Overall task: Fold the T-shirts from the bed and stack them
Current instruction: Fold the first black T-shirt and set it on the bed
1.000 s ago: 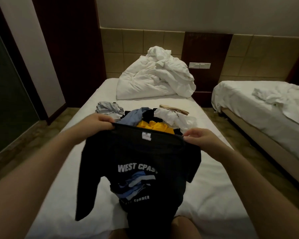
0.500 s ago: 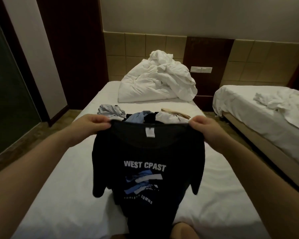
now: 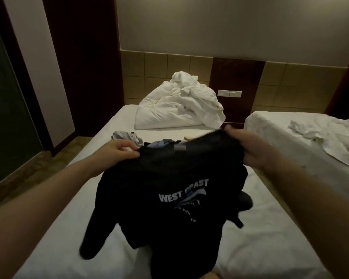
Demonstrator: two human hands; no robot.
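I hold up a black T-shirt (image 3: 169, 188) with a white "WEST COAST" print over the white bed (image 3: 260, 248). My left hand (image 3: 119, 151) pinches its left shoulder. My right hand (image 3: 246, 146) grips the right shoulder, higher and blurred. The shirt hangs twisted, one sleeve dangling at the lower left. Behind it lies a pile of unfolded shirts (image 3: 161, 142), mostly hidden, with a grey one (image 3: 123, 135) at its left.
A crumpled white duvet (image 3: 179, 105) sits at the head of the bed. A second bed (image 3: 310, 137) with rumpled sheets stands to the right across a narrow floor gap. A dark wardrobe panel (image 3: 83, 63) and glass door (image 3: 6, 117) are on the left.
My right hand has swung up and away with its shoulder of the shirt, so the shirt now tilts and twists. The camera has tipped down and nearer.
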